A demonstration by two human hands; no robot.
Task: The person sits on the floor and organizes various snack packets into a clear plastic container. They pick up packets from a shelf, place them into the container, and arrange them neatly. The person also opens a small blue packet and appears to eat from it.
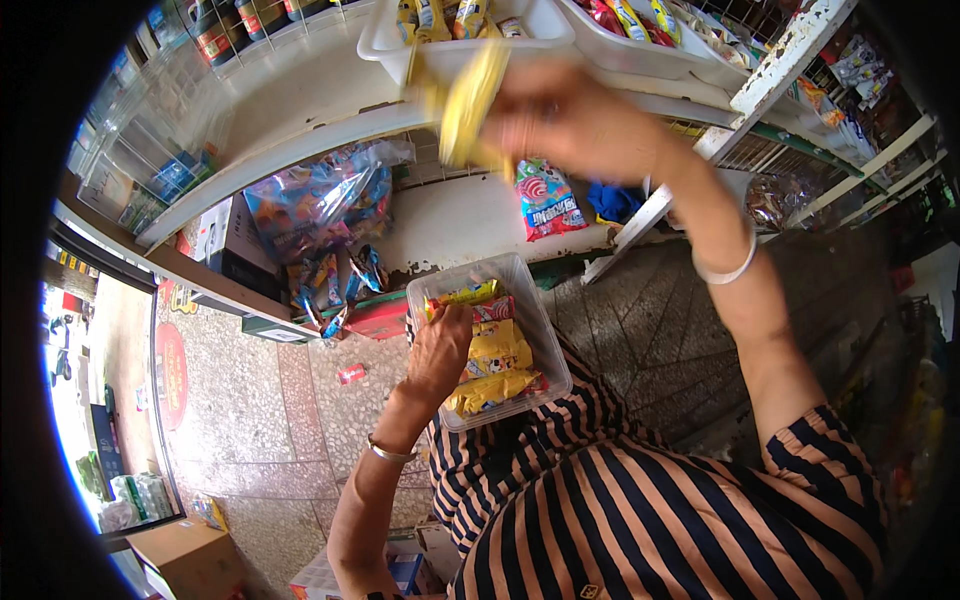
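Observation:
A clear plastic box [551, 360] rests on my lap, with yellow and red snack packets [499, 341] lying in a row inside. My left hand [442, 341] reaches over its left side, fingertips down on the packets; whether it grips one is hidden. Raised in front of the upper shelf, my right hand [570, 124] is blurred by motion and holds yellow snack packets [472, 105]. Just beyond it stands a white plastic tray [390, 49] with more yellow packets [442, 19].
Another white tray [652, 56] of packets stands right of the first. The lower shelf [457, 217] holds a large bag of wrapped sweets [322, 199] and a blue candy bag [547, 199]. A chipped white post [705, 146] rises at right. A cardboard box [187, 555] sits lower left.

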